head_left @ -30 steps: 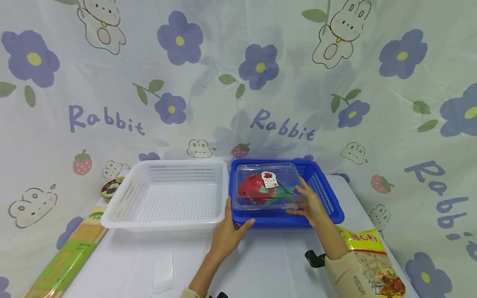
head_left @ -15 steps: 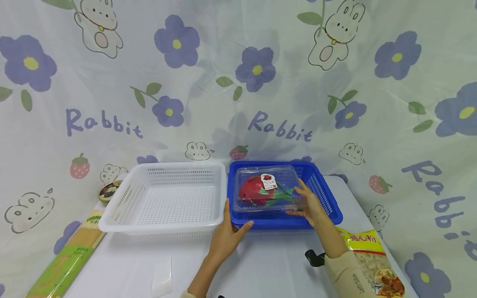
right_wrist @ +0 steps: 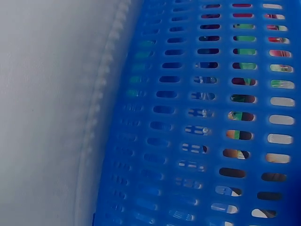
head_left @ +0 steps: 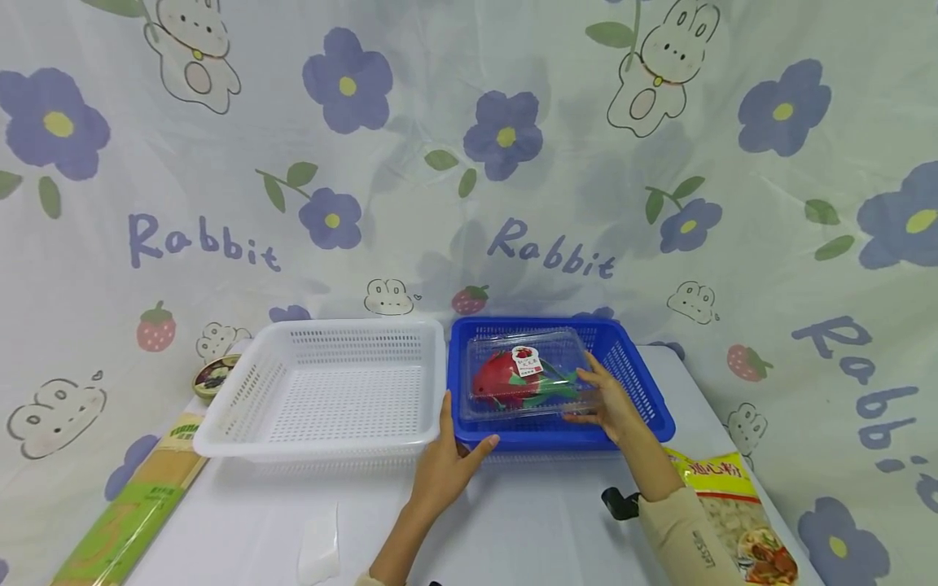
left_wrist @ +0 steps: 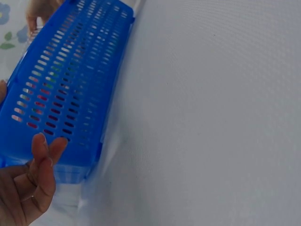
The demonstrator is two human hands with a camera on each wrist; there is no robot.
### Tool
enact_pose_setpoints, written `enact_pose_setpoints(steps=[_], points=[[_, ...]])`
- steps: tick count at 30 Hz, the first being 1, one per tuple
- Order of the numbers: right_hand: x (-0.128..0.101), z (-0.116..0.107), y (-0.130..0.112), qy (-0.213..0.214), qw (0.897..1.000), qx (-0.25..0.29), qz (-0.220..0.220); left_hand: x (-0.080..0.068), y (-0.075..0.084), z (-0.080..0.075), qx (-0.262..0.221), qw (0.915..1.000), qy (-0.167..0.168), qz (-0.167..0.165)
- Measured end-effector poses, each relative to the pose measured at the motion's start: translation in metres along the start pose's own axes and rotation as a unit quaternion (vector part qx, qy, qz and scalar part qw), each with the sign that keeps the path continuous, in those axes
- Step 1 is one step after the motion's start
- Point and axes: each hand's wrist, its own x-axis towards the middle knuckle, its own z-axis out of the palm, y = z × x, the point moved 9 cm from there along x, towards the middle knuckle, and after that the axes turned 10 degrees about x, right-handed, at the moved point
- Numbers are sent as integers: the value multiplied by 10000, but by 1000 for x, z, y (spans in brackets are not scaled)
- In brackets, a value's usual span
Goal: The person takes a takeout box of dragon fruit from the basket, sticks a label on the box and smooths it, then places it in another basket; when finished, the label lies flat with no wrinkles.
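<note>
Both my hands, left hand (head_left: 449,456) and right hand (head_left: 611,399), loosely cup the light, crushable clear clamshell box (head_left: 529,376); I'd hold its stiffer rims.

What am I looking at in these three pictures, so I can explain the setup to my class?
A person wears three cameras: one on the head, one on each wrist. The head view shows a white table with a white basket beside a blue basket. In the blue one lies a clear box with something red and green inside. The left hand touches the blue basket's near corner; the right hand touches the box's side. The wrist views show the blue basket's slotted wall up close. A noodle packet, a small tin and a food bag lie around.
</note>
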Motion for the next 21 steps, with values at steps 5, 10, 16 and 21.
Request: enact_pose_setpoints(steps=[5, 10, 16, 21], points=[[0, 0, 0, 4, 10000, 2, 26, 0, 0, 0, 55, 10000, -1, -17], [0, 0, 0, 5, 10000, -46, 53, 1, 1, 1, 54, 10000, -10, -7], [2, 0, 1, -42, 9998, -26, 179, 0, 1, 1, 37, 10000, -10, -14], [3, 2, 3, -143, 9995, 22, 284, 0, 2, -1, 79, 10000, 52, 20]])
